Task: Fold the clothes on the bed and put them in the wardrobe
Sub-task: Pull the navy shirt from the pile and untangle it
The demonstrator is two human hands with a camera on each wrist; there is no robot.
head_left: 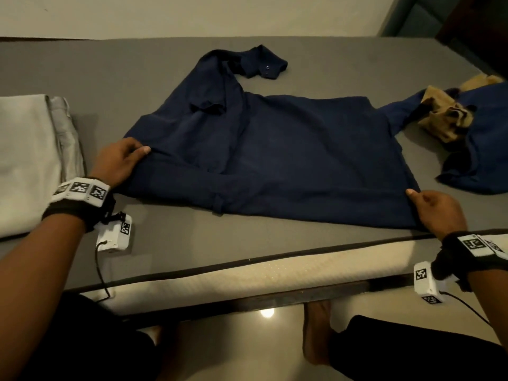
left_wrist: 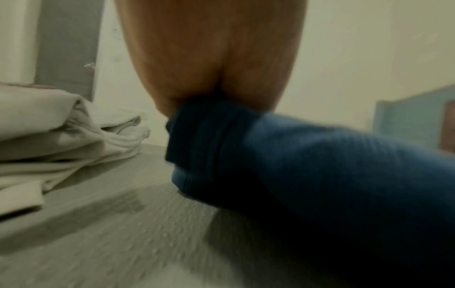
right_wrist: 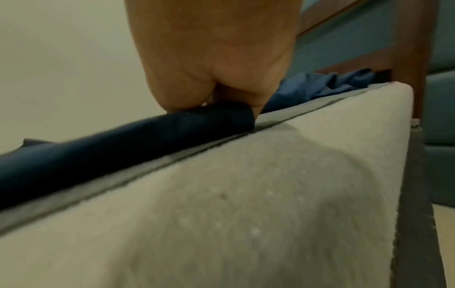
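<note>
Home bedroom. Bed (head_left: 176, 251) with grey sheet over a cream foam mattress (head_left: 275, 273), dark wooden frame below. Padded teal headboard (head_left: 406, 17) with a wooden post at the far right corner. Plain cream wall (head_left: 192, 15) behind the bed, glossy pale floor tiles (head_left: 247, 347) reflecting a ceiling light. Clothes lie on the sheet: navy shirt (head_left: 275, 160) spread flat, folded light grey stack (head_left: 30, 160) at left, loose blue and tan pile (head_left: 467, 138) at right. Person stands barefoot at the bedside.
</note>
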